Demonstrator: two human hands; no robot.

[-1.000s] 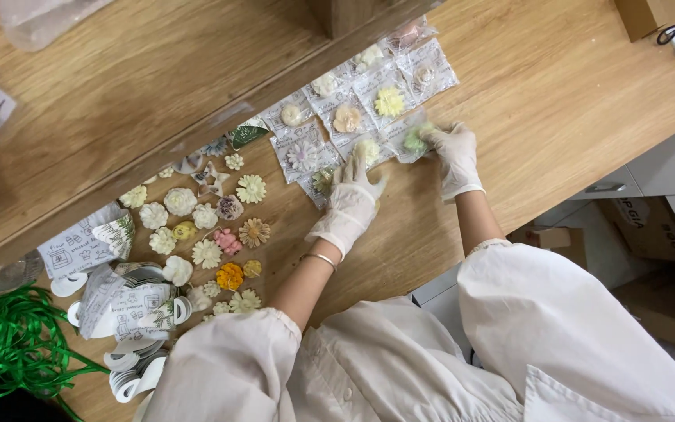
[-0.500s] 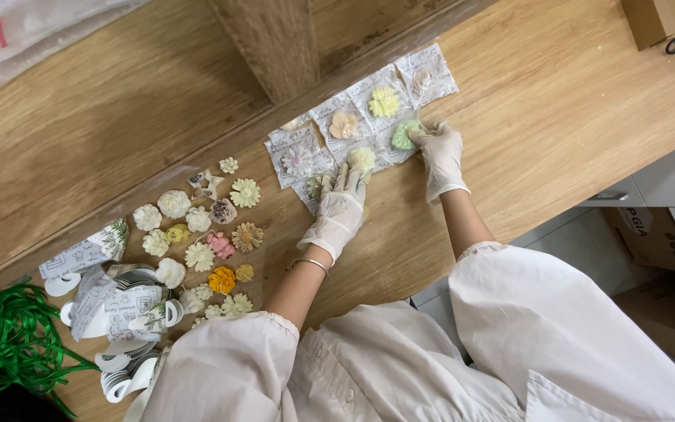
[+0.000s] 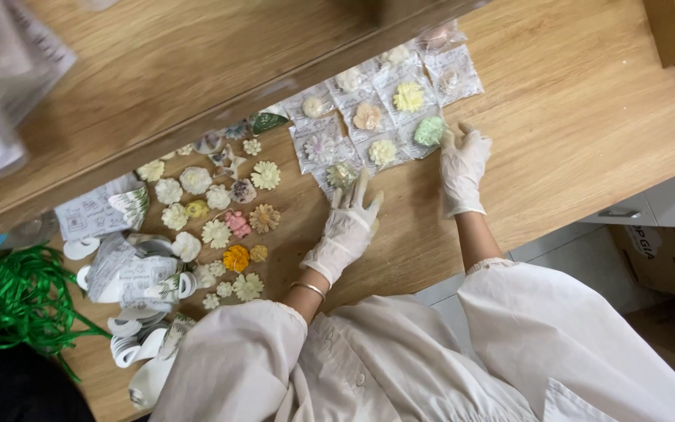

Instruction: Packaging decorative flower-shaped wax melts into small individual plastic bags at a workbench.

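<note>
On the wooden desk [image 3: 587, 117], a cluster of clear packets [image 3: 384, 117] with moulded flowers lies under both gloved hands. The left hand [image 3: 347, 227] rests flat, fingers spread, touching a pale flower packet [image 3: 341, 173]. The right hand [image 3: 462, 168], open, touches the green flower packet [image 3: 430, 130]. Loose flowers [image 3: 220, 219] lie to the left, beside green ribbon [image 3: 17, 297].
</note>
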